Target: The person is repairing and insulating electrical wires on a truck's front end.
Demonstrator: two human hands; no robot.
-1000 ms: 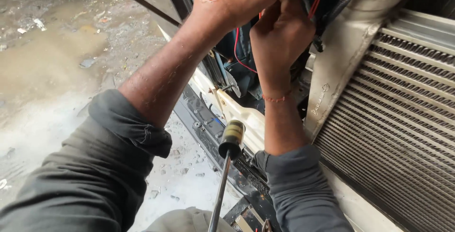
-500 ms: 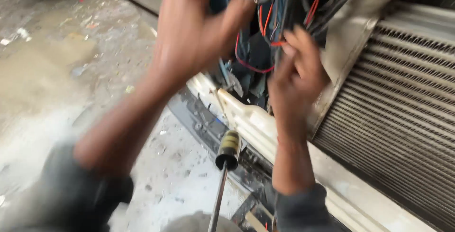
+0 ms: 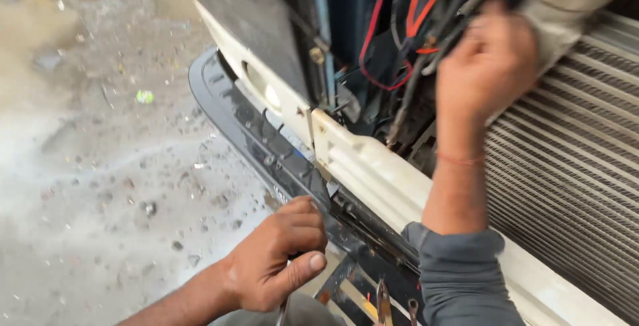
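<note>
The left hand (image 3: 279,259) is curled into a closed fist low in the frame, thumb pressed over the fingers; a thin dark shaft shows just beneath it, so it appears to grip a tool, though most of the tool is hidden. This fist sits against the black plastic base tray (image 3: 246,133) at the unit's front edge. The right hand (image 3: 489,66) reaches up into the open machine, fingers bunched among the red and black wires (image 3: 386,46); blur hides whether it pinches one. Between the hands runs a cream plastic frame (image 3: 373,166). To the right lies the ribbed metal coil (image 3: 572,159). Wet, gritty concrete floor (image 3: 100,166) spreads to the left. Judging by the exposed wiring, the casing is already opened, while the wiring and frame remain in place.
</note>
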